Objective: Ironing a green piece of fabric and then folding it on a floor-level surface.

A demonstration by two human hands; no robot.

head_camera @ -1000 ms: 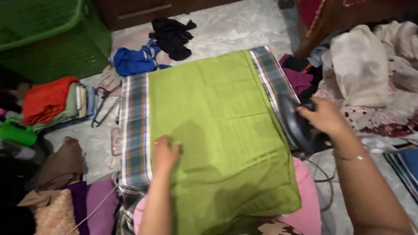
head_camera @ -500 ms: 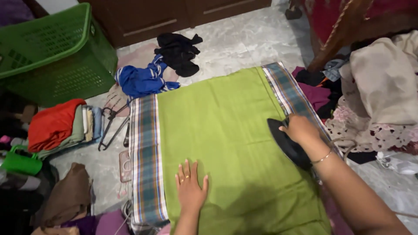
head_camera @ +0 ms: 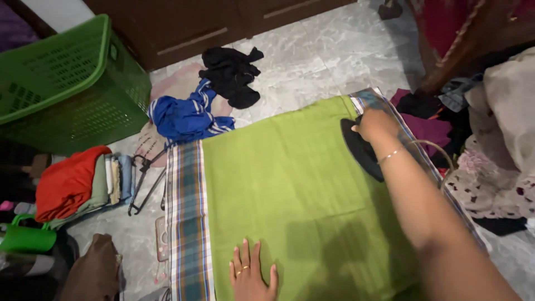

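Ironing is under way: the right hand (head_camera: 374,124) grips the black iron (head_camera: 361,149) at the far right corner of the green cloth (head_camera: 295,189), while the left hand (head_camera: 252,276) presses flat, fingers spread, on its near edge; the next stroke likely needs the cloth held taut.

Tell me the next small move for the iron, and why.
Probably draw the black iron back toward the body across the green cloth. The right hand has it at the cloth's far right corner, while the left hand lies flat on the near edge, pinning it.
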